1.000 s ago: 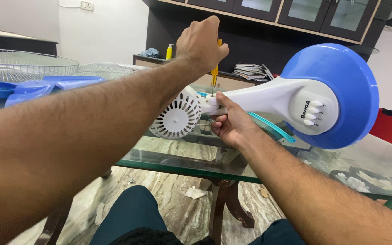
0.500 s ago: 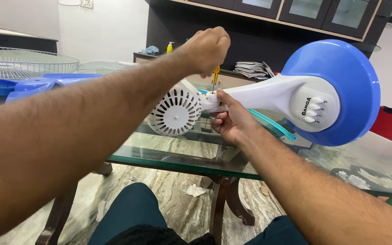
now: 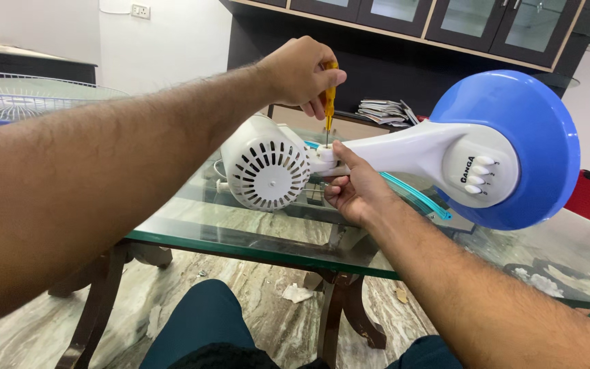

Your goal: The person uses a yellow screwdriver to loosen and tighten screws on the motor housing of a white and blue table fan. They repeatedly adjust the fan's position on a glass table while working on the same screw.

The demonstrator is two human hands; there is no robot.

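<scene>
Above a glass table (image 3: 254, 239), my left hand (image 3: 298, 72) is closed around a yellow-handled screwdriver (image 3: 330, 96), tip down at the neck joint of a white table fan (image 3: 404, 147). My right hand (image 3: 356, 191) grips that neck from below. Beside it sits the vented motor housing (image 3: 264, 171); the round blue base (image 3: 520, 130) carries white push buttons (image 3: 481, 174) and a small dark label.

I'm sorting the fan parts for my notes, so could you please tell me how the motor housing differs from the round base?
The motor housing is white and slotted with vents; the round base is blue, smooth and broader. The motor housing rests on the glass table; the round base stands up on edge. Both join the same white stem.
</scene>
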